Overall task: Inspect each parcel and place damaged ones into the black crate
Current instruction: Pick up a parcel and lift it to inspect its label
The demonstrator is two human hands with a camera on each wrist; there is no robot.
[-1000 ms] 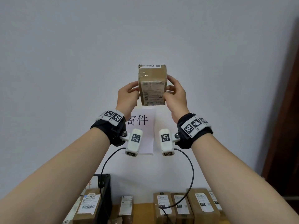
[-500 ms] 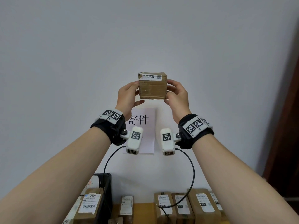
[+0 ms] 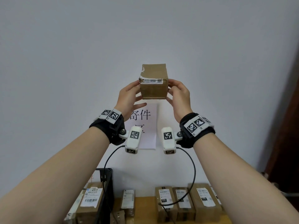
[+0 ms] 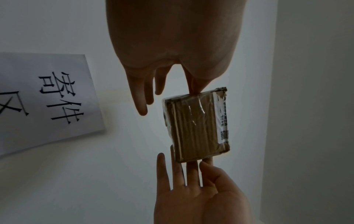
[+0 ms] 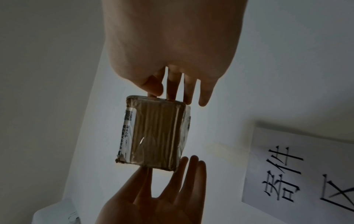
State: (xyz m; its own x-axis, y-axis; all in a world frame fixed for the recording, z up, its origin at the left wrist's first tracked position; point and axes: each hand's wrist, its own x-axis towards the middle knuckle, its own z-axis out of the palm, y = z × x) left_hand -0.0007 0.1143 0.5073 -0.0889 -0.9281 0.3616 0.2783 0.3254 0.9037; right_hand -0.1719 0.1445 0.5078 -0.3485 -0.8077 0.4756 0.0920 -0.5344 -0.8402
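A small brown cardboard parcel (image 3: 153, 88) is held up in front of the wall, its plain end face towards me. A white label strip runs along its upper front edge, and the tape at its top left corner is torn and peeling. My left hand (image 3: 129, 97) holds its left side with fingertips, thumb just under the lower edge. My right hand (image 3: 178, 94) pinches its right side. The wrist views show the taped parcel (image 4: 197, 128) (image 5: 153, 136) caught between the two hands. The black crate (image 3: 106, 183) stands at the lower left with a labelled parcel (image 3: 91, 198) inside.
Several labelled parcels (image 3: 182, 202) stand in a row on the wooden table (image 3: 144, 207) below, one more (image 3: 127, 199) beside the crate. A white paper sign (image 3: 145, 123) hangs on the wall behind my wrists. A dark door (image 3: 288, 126) borders the right.
The parcel has been tipped over between my hands: its large labelled face turned away and its end face now points at me. Both hands kept hold of its sides.
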